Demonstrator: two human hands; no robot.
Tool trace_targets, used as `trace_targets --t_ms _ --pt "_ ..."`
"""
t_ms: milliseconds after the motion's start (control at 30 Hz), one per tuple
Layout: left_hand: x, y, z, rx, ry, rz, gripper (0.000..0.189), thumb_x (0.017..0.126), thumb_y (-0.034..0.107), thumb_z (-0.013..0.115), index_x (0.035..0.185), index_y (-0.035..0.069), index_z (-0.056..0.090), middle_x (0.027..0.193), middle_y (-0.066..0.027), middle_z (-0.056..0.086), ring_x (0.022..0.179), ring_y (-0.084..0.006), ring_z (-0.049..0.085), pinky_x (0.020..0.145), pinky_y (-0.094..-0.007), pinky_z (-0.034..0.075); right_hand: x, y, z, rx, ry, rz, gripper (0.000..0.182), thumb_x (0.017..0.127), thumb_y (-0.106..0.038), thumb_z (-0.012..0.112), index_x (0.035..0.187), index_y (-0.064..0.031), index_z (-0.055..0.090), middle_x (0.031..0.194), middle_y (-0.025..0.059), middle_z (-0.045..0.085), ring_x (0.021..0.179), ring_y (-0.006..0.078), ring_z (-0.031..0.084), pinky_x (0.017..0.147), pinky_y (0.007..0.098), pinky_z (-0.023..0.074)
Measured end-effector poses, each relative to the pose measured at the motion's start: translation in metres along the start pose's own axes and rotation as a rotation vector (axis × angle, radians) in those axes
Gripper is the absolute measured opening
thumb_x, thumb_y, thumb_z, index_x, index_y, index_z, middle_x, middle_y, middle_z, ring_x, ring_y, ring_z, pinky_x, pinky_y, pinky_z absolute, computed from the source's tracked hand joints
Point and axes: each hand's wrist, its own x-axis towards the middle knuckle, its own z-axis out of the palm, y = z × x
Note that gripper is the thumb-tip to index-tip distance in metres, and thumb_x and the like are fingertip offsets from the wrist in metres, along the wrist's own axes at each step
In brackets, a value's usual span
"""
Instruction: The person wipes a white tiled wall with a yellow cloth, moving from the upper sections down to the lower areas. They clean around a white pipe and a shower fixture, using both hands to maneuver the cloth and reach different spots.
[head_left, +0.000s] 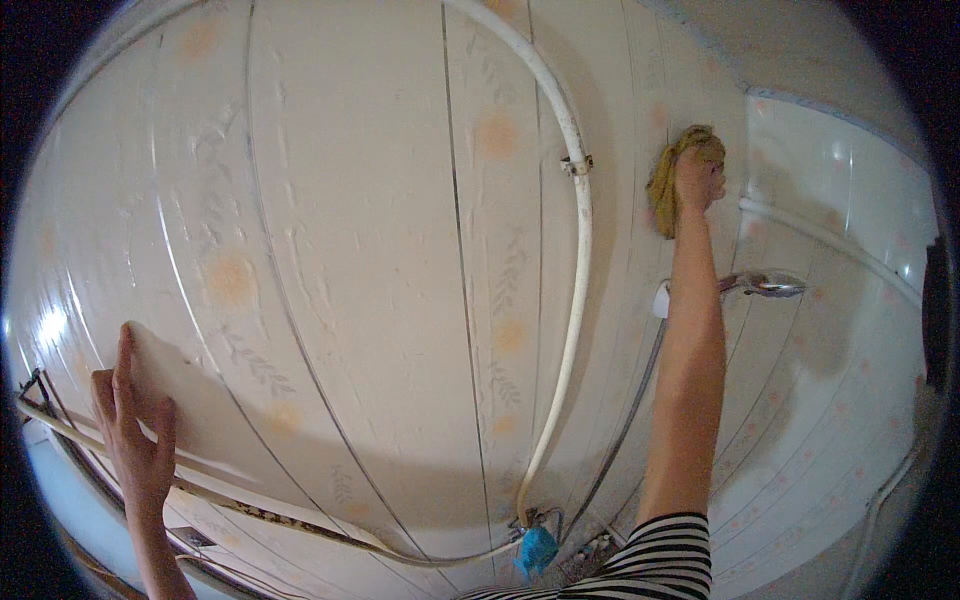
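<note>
My right hand (699, 176) is raised high and grips a yellow-brown cloth (663, 196), which is pressed against the patterned wall panels (375, 247) near the corner. My left hand (136, 424) rests its fingertips on the same panelled wall at the far left, just above a pipe, and holds nothing. Wet-looking streaks show on the panels above it. Below my right hand, partly behind my forearm, a chrome shower head (772, 284) sits in a white holder (661, 300).
A white pipe (583, 225) runs down the wall, held by a clamp (577, 165). Its lower end meets fittings beside a blue cloth-like item (536, 551). A shower hose (626, 420) hangs behind my right arm. Another pipe (285, 519) crosses the lower left, above a light-blue surface (75, 480).
</note>
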Motion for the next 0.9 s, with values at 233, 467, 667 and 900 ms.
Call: trace_targets --t_ms 233,467,667,900 --pt "0.008 0.007 0.014 -0.002 0.014 0.032 0.084 0.081 0.013 0.068 0.160 0.014 0.040 0.113 -0.0124 0.052 0.099 -0.0312 0.049 0.096 -0.0425 0.042 -0.022 -0.075 -0.022 0.231 0.419 -0.429 0.043 0.098 -0.039 0.057 0.125 -0.0071 0.068 0.131 0.0240 0.064 0.126 0.0486 0.050 0.111 0.0595 0.0336" --pt "0.007 0.008 0.001 -0.014 0.073 0.043 0.084 0.083 0.011 0.068 0.161 0.015 0.038 0.122 -0.0118 0.054 0.100 -0.0307 0.049 0.098 -0.0435 0.043 -0.116 -0.289 -0.149 0.730 -0.084 -0.794 0.043 0.092 -0.028 0.072 0.118 0.0061 0.068 0.138 0.0235 0.057 0.122 0.0411 0.056 0.105 0.0474 0.0461" --pt "0.005 0.004 0.009 -0.027 0.077 0.069 0.084 0.082 0.009 0.071 0.160 0.019 0.041 0.114 -0.0108 0.052 0.098 -0.0284 0.049 0.096 -0.0408 0.045 -0.084 -0.218 -0.090 0.615 0.306 -0.884 0.044 0.094 -0.036 0.071 0.113 0.0037 0.070 0.124 0.0229 0.065 0.115 0.0403 0.062 0.098 0.0469 0.0502" --pt "0.003 -0.001 -0.001 0.044 -0.015 0.029 0.083 0.082 0.006 0.071 0.159 0.019 0.043 0.109 -0.0100 0.051 0.097 -0.0281 0.048 0.098 -0.0416 0.043 -0.040 -0.019 0.008 0.291 0.078 -0.147 0.058 0.098 -0.043 0.058 0.141 -0.0039 0.056 0.146 0.0224 0.053 0.138 0.0431 0.044 0.114 0.0583 0.0327"
